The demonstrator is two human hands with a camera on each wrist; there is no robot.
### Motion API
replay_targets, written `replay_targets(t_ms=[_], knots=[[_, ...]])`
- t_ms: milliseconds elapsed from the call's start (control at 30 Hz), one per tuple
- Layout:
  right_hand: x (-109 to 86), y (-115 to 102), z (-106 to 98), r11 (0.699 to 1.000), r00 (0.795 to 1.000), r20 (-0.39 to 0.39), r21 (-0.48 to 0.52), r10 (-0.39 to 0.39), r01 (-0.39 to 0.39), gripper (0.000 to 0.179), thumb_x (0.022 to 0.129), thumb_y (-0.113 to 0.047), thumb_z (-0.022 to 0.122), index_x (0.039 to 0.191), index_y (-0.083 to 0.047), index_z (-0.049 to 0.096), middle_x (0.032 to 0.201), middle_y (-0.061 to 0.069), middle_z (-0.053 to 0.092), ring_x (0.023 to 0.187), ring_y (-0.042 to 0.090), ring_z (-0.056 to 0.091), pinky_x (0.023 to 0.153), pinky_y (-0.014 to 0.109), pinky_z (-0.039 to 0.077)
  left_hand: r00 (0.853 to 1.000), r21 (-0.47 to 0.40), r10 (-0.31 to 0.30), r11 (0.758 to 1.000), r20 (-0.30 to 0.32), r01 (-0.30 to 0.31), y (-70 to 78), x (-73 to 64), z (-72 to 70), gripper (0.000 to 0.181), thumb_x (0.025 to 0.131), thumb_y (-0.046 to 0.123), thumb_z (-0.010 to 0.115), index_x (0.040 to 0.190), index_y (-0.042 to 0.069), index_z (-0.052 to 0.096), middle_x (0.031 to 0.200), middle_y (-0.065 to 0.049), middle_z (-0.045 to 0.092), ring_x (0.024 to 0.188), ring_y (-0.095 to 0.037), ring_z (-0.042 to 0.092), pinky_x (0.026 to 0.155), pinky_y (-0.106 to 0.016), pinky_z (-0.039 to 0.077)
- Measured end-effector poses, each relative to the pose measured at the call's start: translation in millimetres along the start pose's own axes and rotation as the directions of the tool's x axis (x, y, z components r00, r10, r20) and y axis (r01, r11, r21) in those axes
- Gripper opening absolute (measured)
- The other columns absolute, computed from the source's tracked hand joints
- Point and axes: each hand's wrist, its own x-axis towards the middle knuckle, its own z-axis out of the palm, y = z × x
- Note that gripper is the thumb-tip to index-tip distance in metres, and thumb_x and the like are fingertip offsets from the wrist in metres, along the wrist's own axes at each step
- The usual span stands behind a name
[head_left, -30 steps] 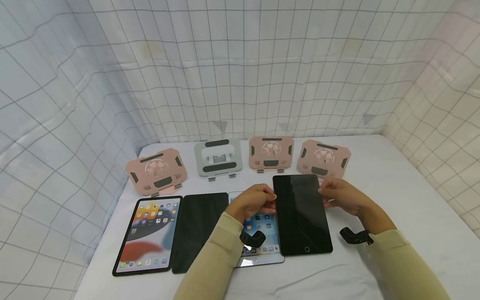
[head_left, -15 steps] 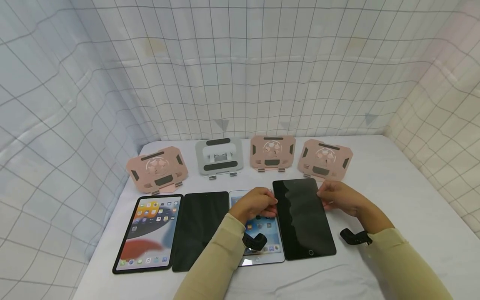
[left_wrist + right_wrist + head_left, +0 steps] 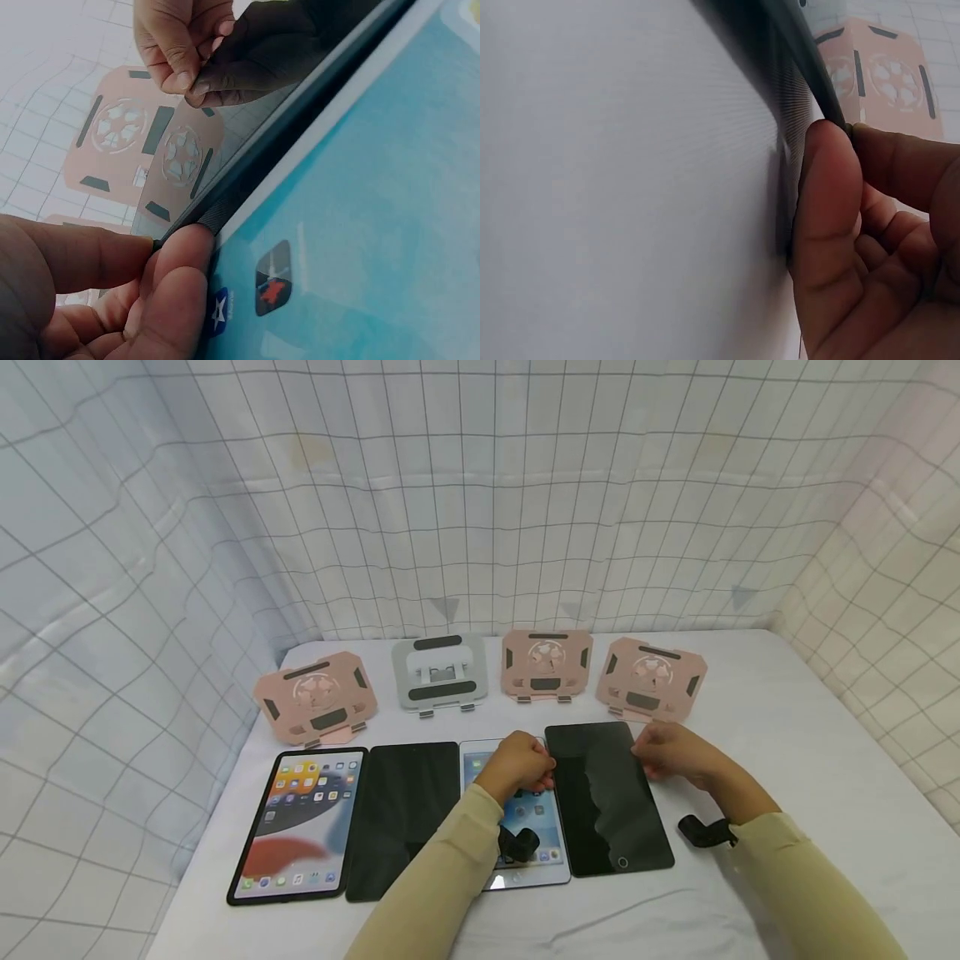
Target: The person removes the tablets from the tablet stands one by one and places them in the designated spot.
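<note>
A black tablet (image 3: pixel 615 810) with a round home button at its near end is at the right of a row of tablets. My left hand (image 3: pixel 519 764) pinches its left edge between thumb and fingers, seen close up in the left wrist view. Its right edge is pinched by my right hand (image 3: pixel 675 753). In the right wrist view the edge at the thumb (image 3: pixel 829 180) is raised a little off the white cloth (image 3: pixel 630 187). Under my left hand lies a white tablet (image 3: pixel 551 827) with a lit blue screen, partly hidden by that hand and sleeve.
Left of the white tablet lie a dark tablet (image 3: pixel 401 802) and a lit tablet with a black frame (image 3: pixel 300 818). Behind stand pink stands (image 3: pixel 315 697), (image 3: pixel 546 664), (image 3: pixel 651 681) and a grey stand (image 3: pixel 438 672). A gridded white curtain (image 3: pixel 487 502) closes the back.
The black tablet has come down and slightly towards me, its far edge dropping beside the white tablet. Both hands have kept their pinch on its edges.
</note>
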Motion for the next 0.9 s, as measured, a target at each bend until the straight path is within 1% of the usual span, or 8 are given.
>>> replay_targets(t_ms=[67, 133, 233, 367, 500, 633, 800, 900], knots=[[1.0, -1, 1, 0.999, 1.000, -0.015, -0.052, -0.001, 0.000, 0.012, 0.097, -0.006, 0.057, 0.096, 0.006, 0.057, 0.075, 0.009, 0.057, 0.065, 0.019, 0.058, 0.057, 0.029, 0.052, 1.000, 0.070, 0.005, 0.998, -0.016, -0.004, 1.8, -0.7, 0.3, 0.020, 0.096, 0.008, 0.064, 0.077, 0.004, 0.066, 0.062, -0.006, 0.066, 0.048, -0.009, 0.057, 0.050, -0.021, 0.051], [2.4, -1, 2, 0.996, 1.000, -0.028, -0.093, 0.008, -0.010, 0.012, 0.097, -0.006, 0.057, 0.094, 0.005, 0.058, 0.075, 0.009, 0.058, 0.065, 0.019, 0.058, 0.057, 0.030, 0.053, 0.999, 0.142, 0.014, 0.990, -0.032, -0.009, 3.6, -1.6, 0.2, 0.024, 0.096, 0.010, 0.063, 0.073, 0.006, 0.065, 0.059, -0.004, 0.065, 0.047, -0.009, 0.057, 0.049, -0.021, 0.050], [4.0, -3, 4, 0.990, 0.998, -0.050, -0.135, 0.026, -0.033, 0.012, 0.097, -0.007, 0.058, 0.091, 0.003, 0.060, 0.074, 0.008, 0.058, 0.065, 0.019, 0.058, 0.058, 0.030, 0.053, 0.999, 0.213, 0.026, 0.977, -0.044, -0.016, 6.1, -3.8, -0.3, 0.029, 0.096, 0.011, 0.063, 0.067, 0.008, 0.063, 0.057, -0.003, 0.064, 0.046, -0.010, 0.058, 0.047, -0.021, 0.047], [4.7, -7, 7, 0.978, 0.997, -0.069, -0.201, 0.033, -0.046, 0.013, 0.097, -0.008, 0.058, 0.088, 0.002, 0.062, 0.072, 0.007, 0.060, 0.064, 0.019, 0.059, 0.059, 0.031, 0.053, 0.996, 0.240, 0.064, 0.970, -0.063, -0.047, 7.9, -6.7, 0.3, 0.034, 0.095, 0.007, 0.061, 0.061, 0.009, 0.057, 0.053, -0.003, 0.061, 0.045, -0.012, 0.057, 0.044, -0.022, 0.042], [3.9, -9, 10, 0.969, 0.996, -0.088, -0.241, 0.035, -0.055, 0.014, 0.096, -0.008, 0.059, 0.086, 0.000, 0.063, 0.071, 0.006, 0.060, 0.063, 0.018, 0.059, 0.058, 0.031, 0.052, 0.990, 0.290, 0.113, 0.953, -0.086, -0.083, 9.3, -7.4, 3.4, 0.043, 0.093, 0.003, 0.061, 0.052, 0.011, 0.051, 0.047, 0.000, 0.057, 0.042, -0.012, 0.055, 0.042, -0.021, 0.038], [1.5, -10, 12, 0.965, 0.994, -0.107, -0.254, 0.030, -0.056, 0.014, 0.095, -0.008, 0.060, 0.085, 0.001, 0.063, 0.070, 0.006, 0.060, 0.062, 0.018, 0.059, 0.057, 0.032, 0.052, 0.986, 0.336, 0.125, 0.938, -0.108, -0.082, 12.3, -8.0, 7.6, 0.048, 0.092, 0.002, 0.062, 0.047, 0.012, 0.047, 0.043, 0.001, 0.054, 0.040, -0.012, 0.054, 0.038, -0.021, 0.034], [-0.7, -10, 13, 0.962, 0.993, -0.120, -0.267, 0.019, -0.050, 0.014, 0.095, -0.007, 0.061, 0.084, 0.001, 0.064, 0.068, 0.006, 0.060, 0.061, 0.018, 0.058, 0.056, 0.033, 0.051, 0.982, 0.346, 0.129, 0.935, -0.135, -0.075, 15.3, -10.4, 10.5, 0.049, 0.091, -0.001, 0.063, 0.046, 0.011, 0.048, 0.042, -0.001, 0.054, 0.041, -0.016, 0.057, 0.036, -0.022, 0.034], [-0.8, -10, 14, 0.962, 0.993, -0.116, -0.268, 0.017, -0.048, 0.014, 0.094, -0.006, 0.061, 0.083, 0.001, 0.064, 0.066, 0.005, 0.060, 0.060, 0.018, 0.058, 0.056, 0.032, 0.051, 0.981, 0.344, 0.137, 0.935, -0.138, -0.082, 14.3, -10.8, 10.5, 0.049, 0.090, -0.001, 0.063, 0.045, 0.011, 0.048, 0.043, -0.001, 0.054, 0.040, -0.015, 0.056, 0.036, -0.021, 0.033]])
